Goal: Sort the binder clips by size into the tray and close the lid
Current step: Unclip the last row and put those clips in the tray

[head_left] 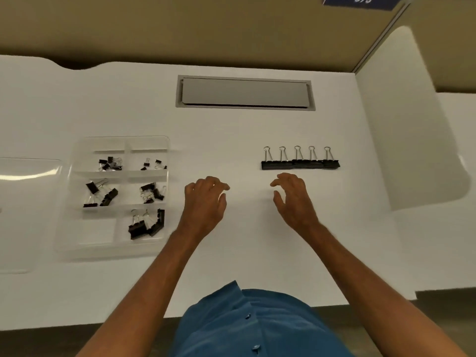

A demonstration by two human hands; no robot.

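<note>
Row of five large binder clips (300,158) upright on surface (231,140), right of centre, just above right hand (293,199). Left hand (206,199) and right both empty, fingers loosely curled. Tray (77,176) at left, lid (25,215) open.

bright, even overhead light | glare streak on lid (28,173) | wide-angle edge warp

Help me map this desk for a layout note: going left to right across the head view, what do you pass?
Clear lid → compartment tray holding sorted binder clips → left hand → right hand → row of five large binder clips.
</note>
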